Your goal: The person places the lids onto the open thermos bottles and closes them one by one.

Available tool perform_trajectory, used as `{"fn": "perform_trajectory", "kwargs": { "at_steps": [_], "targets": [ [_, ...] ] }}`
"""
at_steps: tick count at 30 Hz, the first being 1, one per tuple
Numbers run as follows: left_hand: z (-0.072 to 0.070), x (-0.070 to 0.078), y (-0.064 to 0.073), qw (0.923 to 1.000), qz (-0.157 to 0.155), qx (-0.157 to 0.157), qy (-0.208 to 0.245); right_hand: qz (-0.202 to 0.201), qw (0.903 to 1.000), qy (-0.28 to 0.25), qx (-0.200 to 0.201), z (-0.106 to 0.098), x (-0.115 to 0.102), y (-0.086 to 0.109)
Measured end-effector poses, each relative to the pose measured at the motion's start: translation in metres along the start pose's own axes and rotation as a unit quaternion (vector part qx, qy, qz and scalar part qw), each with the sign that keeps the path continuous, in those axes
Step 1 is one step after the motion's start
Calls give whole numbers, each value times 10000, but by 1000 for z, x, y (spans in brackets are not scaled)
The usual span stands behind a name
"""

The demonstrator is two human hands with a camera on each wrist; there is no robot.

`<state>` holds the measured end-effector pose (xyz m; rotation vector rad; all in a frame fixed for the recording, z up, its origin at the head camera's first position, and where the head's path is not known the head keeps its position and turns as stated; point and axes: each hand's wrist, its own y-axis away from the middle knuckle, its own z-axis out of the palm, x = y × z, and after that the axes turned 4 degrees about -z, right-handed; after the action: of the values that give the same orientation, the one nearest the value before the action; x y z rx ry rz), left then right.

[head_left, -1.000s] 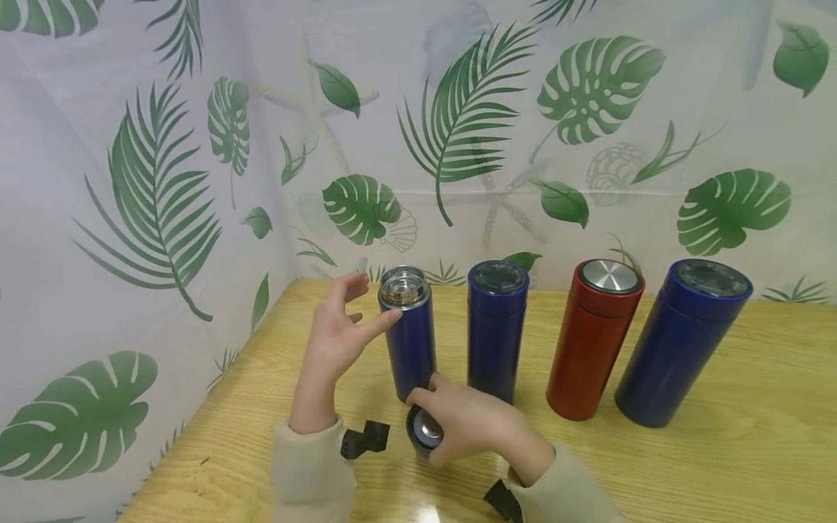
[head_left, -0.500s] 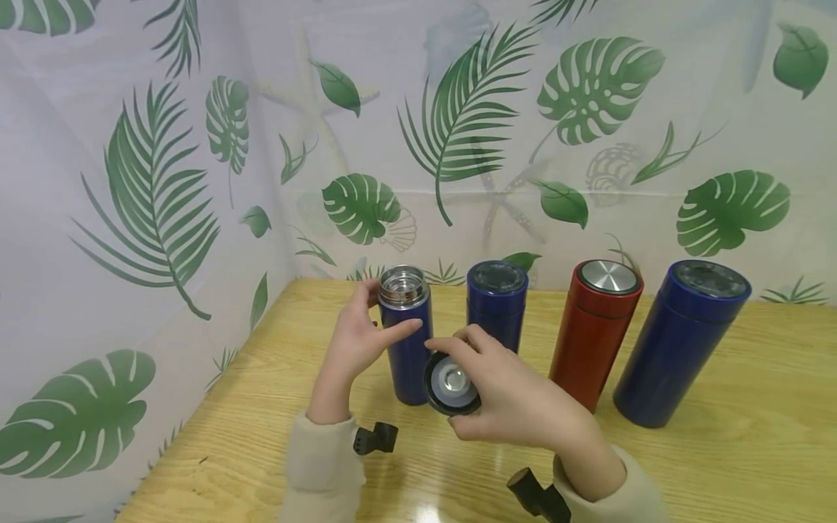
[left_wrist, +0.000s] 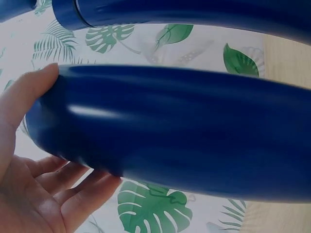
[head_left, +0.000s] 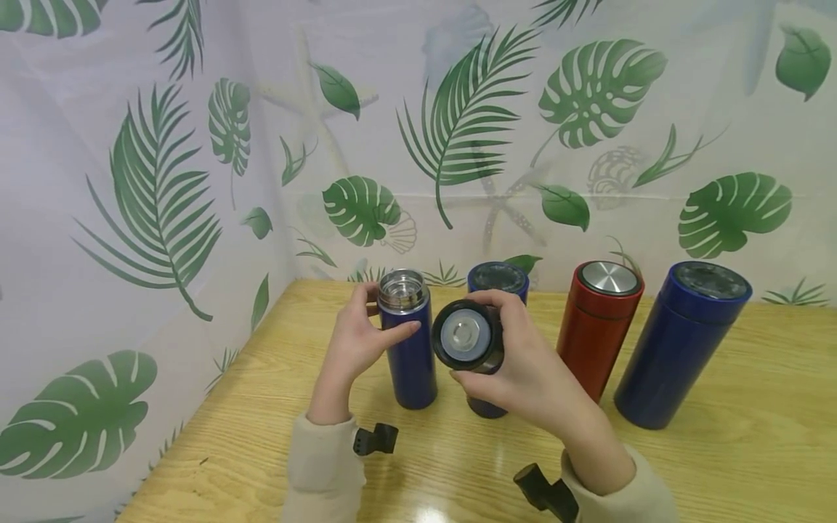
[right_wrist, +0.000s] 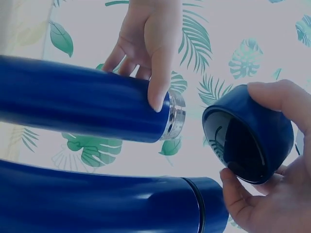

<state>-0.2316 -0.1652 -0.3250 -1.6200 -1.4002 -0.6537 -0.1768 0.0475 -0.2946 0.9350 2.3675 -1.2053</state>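
My left hand (head_left: 355, 341) grips an uncapped blue thermos (head_left: 413, 370) just below its bare steel neck, thumb in front and fingers around the far side. The thermos stands upright on the table. In the left wrist view, the thumb and fingertips lie against the blue body (left_wrist: 160, 131). My right hand (head_left: 532, 374) holds the thermos lid (head_left: 466, 335) between thumb and fingers, to the right of the open neck and apart from it. The lid is tipped so its pale inner side faces the head camera; its blue outside (right_wrist: 272, 126) shows in the right wrist view.
Behind the lid stands a capped blue thermos (head_left: 497, 290), partly hidden. Farther right are a red thermos (head_left: 593, 334) with a silver top and a wider blue one (head_left: 676, 349). A leaf-printed cloth (head_left: 392, 109) hangs behind the wooden table (head_left: 222, 450).
My right hand has lifted the lid off the table, raising it to the right of the thermos and tilting its inside toward the head camera. My left hand has closed in around the thermos.
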Motion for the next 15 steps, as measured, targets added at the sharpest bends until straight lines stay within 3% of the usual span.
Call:
{"fn": "perform_trajectory", "kwargs": {
  "at_steps": [8, 15],
  "targets": [
    [-6, 7, 5, 9986, 215, -465, -127, -245, 9965, 247, 764, -9, 4, 0],
    [-8, 17, 14, 9915, 488, -1201, -62, -386, 9925, 334, 1113, -20, 9, 1]
  ]
}}
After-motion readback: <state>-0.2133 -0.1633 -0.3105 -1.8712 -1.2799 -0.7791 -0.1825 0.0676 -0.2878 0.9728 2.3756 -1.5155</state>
